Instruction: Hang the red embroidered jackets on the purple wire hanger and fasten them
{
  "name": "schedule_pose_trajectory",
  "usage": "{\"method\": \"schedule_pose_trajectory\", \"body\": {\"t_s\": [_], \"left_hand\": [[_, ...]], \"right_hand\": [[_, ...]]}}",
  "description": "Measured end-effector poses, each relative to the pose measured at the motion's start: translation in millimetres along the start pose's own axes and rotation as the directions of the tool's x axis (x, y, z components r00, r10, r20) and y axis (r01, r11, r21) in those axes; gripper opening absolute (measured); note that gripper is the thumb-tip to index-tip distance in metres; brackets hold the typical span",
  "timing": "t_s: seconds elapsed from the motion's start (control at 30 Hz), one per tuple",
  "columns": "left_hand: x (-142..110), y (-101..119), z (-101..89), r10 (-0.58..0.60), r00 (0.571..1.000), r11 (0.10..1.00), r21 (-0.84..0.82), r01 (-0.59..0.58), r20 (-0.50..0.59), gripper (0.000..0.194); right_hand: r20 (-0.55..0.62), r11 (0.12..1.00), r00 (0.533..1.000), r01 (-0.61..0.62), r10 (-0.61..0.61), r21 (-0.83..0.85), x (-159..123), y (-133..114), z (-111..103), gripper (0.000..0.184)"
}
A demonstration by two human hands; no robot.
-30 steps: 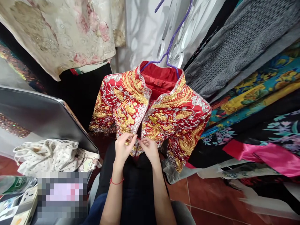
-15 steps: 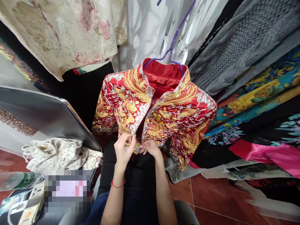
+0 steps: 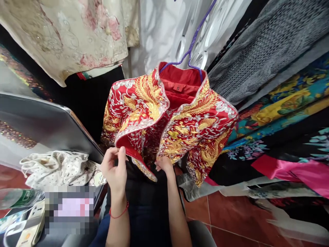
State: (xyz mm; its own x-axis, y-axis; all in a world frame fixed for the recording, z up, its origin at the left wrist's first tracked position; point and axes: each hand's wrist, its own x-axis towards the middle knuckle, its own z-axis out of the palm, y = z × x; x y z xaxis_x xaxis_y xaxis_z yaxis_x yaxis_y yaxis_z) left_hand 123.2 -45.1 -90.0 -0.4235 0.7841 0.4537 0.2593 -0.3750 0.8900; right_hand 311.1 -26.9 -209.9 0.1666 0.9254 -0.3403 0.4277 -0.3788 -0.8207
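A red jacket (image 3: pixel 185 127) with gold and silver embroidery hangs open at the front on a purple hanger (image 3: pixel 189 51). Its stand-up collar shows a red lining and a label marked S. My left hand (image 3: pixel 115 168) pinches the lower corner of the left front panel and holds it turned outward, so the red lining shows. At the bottom edge of the other front panel, my right hand (image 3: pixel 165 164) is closed on the fabric, its fingertips partly hidden. A red cord circles my left wrist.
Floral cream clothing (image 3: pixel 97 37) hangs upper left. On the right hang a grey knit (image 3: pixel 272 44) and several patterned garments. Lower left are a dark panel (image 3: pixel 46 123), a dotted white cloth bag (image 3: pixel 59 168), a plastic bottle (image 3: pixel 20 198) and a power strip (image 3: pixel 32 223).
My left hand has moved left, pulling the left front panel outward and turning its lining into view. The front gap is wider. My right hand stays nearly in place.
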Motion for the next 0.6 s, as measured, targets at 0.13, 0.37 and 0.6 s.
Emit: {"method": "schedule_pose_trajectory", "body": {"t_s": [0.13,0.37,0.6], "left_hand": [[7.5,0.7,-12.8,0.041,0.989,0.989,0.133,-0.061,0.145,0.023],[5.2,-12.0,4.0,-0.337,0.911,0.941,0.056,0.333,0.237,0.028],[12.8,1.0,52.5,0.091,0.956,0.989,0.087,-0.120,0.280,0.016]], "right_hand": [[-0.068,0.995,0.994,0.089,-0.086,0.053,-18.9,-29.7,-13.7,0.027],[-0.599,0.652,0.319,0.578,-0.734,-0.491,-73.0,-127.2,-96.0,0.013],[-0.562,0.593,0.190,0.256,-0.805,-0.763,-36.4,-164.9,-152.6,0.041]]}}
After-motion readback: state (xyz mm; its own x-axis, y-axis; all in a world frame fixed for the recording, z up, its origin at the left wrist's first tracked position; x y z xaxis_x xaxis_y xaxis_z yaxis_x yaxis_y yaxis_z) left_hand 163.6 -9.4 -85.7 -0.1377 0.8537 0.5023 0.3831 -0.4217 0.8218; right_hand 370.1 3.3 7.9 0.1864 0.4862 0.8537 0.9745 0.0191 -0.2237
